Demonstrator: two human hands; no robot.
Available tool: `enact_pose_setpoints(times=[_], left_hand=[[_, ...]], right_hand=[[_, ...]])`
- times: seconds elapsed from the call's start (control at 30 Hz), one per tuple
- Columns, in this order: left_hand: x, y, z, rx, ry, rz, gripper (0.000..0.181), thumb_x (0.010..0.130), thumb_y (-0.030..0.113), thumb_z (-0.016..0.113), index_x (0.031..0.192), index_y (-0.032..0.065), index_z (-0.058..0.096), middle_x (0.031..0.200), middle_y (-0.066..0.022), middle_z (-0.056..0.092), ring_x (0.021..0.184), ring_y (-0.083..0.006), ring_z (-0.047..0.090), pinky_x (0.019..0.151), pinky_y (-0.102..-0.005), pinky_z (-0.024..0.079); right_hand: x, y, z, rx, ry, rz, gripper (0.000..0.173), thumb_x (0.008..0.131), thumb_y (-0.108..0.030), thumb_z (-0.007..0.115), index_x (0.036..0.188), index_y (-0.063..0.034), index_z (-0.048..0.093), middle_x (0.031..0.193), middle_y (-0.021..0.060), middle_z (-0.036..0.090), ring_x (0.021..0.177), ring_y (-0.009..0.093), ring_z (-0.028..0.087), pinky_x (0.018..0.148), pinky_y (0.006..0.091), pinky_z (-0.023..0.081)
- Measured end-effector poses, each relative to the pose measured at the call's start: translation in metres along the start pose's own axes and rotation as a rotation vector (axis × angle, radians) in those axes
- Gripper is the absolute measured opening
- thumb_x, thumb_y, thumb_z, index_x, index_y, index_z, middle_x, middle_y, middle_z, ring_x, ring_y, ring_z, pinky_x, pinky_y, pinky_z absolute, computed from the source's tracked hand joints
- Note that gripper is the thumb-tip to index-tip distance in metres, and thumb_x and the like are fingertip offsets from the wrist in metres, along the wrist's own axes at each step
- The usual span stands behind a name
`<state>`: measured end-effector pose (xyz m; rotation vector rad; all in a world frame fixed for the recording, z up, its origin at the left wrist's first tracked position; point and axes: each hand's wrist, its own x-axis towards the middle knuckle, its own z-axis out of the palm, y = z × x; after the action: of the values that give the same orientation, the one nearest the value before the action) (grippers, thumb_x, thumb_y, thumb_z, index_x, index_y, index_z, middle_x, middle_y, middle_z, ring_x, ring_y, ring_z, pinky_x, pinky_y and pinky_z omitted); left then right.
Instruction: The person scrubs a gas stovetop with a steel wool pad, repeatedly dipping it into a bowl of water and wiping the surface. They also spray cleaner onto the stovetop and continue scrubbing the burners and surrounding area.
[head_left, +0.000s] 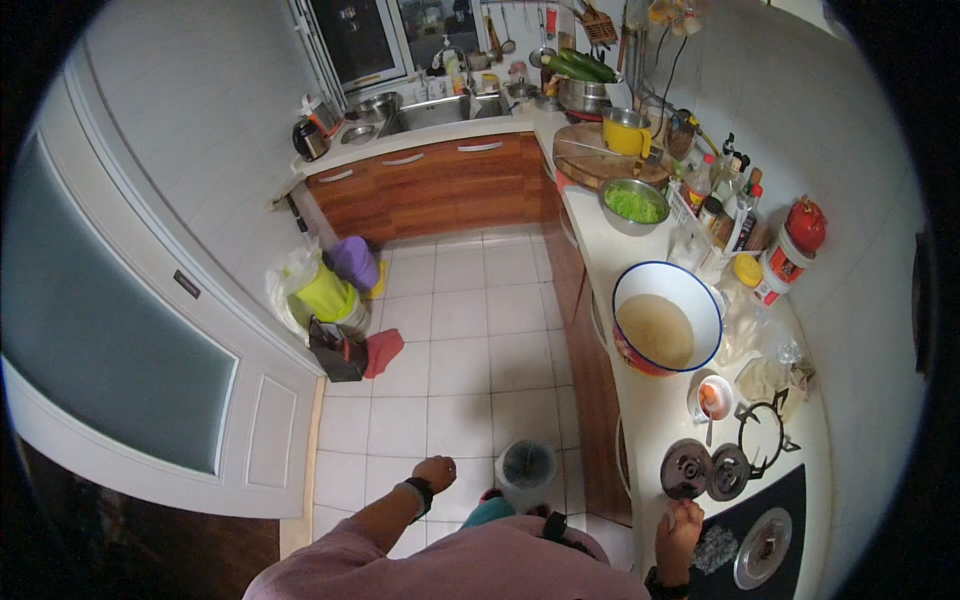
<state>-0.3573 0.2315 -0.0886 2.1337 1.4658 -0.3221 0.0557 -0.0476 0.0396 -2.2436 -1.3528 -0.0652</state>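
Note:
My left hand (435, 474) hangs over the tiled floor, fingers curled in, with nothing visible in it. My right hand (680, 525) is at the hob's near left edge, fingers bent; whether it holds something small is unclear. Just right of it a steel wool scrubber (715, 550) lies on the black gas hob (784, 510), beside a round metal burner plate (763, 548). Two dark burner parts, a left one (685, 469) and a right one (728, 472), rest on the counter beyond my right hand. A black pan support ring (741, 442) lies beside them.
On the counter stand a white cup (724, 390) with a spoon, a large enamel pot (705, 300) of cloudy liquid, a metal bowl (634, 223) of chopped greens and bottles (697, 184). A bucket (526, 465) stands by my feet; bins (322, 292) are at the left wall.

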Motion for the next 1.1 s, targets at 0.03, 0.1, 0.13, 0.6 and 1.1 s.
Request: enact_pose_setpoints(times=[0.03, 0.1, 0.13, 0.6, 1.1], left_hand=[[0.001, -0.001, 0.002, 0.002, 0.000, -0.012, 0.023, 0.083, 0.027, 0.054, 0.090, 0.0109, 0.069, 0.093, -0.0167, 0.068, 0.089, -0.0357, 0.064, 0.078, -0.0478, 0.052], [0.001, -0.004, 0.005, -0.017, -0.010, 0.009, 0.024, 0.083, 0.027, 0.053, 0.089, 0.0100, 0.069, 0.093, -0.0169, 0.068, 0.088, -0.0363, 0.064, 0.078, -0.0482, 0.052], [0.002, -0.005, 0.006, -0.025, -0.017, 0.022, 0.025, 0.084, 0.027, 0.053, 0.089, 0.0095, 0.069, 0.093, -0.0169, 0.068, 0.088, -0.0366, 0.064, 0.078, -0.0484, 0.052], [0.013, -0.001, -0.001, 0.005, -0.067, -0.019, 0.029, 0.084, 0.024, 0.046, 0.092, 0.0090, 0.070, 0.097, -0.0187, 0.068, 0.093, -0.0375, 0.063, 0.083, -0.0486, 0.051], [0.019, -0.118, 0.014, 0.124, -0.048, -0.093, 0.025, 0.084, 0.018, 0.049, 0.084, 0.0031, 0.069, 0.096, -0.0168, 0.068, 0.092, -0.0352, 0.065, 0.079, -0.0465, 0.054]], right_hand=[[0.000, 0.000, 0.000, -0.004, -0.012, 0.008, 0.030, 0.067, 0.003, 0.064, 0.096, -0.0007, 0.059, 0.105, 0.0184, 0.054, 0.100, 0.039, 0.051, 0.087, 0.0470, 0.042], [-0.003, 0.000, -0.001, -0.013, -0.037, 0.024, 0.031, 0.066, 0.004, 0.065, 0.096, -0.0009, 0.058, 0.106, 0.0182, 0.054, 0.099, 0.039, 0.051, 0.087, 0.0472, 0.042], [-0.003, 0.001, -0.001, -0.001, -0.026, 0.019, 0.031, 0.066, 0.004, 0.065, 0.096, -0.0010, 0.058, 0.106, 0.0181, 0.054, 0.100, 0.039, 0.051, 0.086, 0.0473, 0.042], [0.060, -0.048, -0.041, 0.287, -0.153, 0.220, 0.018, 0.070, -0.002, 0.064, 0.088, -0.0011, 0.062, 0.093, 0.0180, 0.063, 0.091, 0.038, 0.059, 0.081, 0.0445, 0.047], [0.373, -0.048, 0.114, -0.214, -0.258, -0.306, 0.030, 0.074, -0.022, 0.060, 0.093, -0.0013, 0.070, 0.096, 0.0222, 0.067, 0.091, 0.037, 0.064, 0.083, 0.0421, 0.050]])
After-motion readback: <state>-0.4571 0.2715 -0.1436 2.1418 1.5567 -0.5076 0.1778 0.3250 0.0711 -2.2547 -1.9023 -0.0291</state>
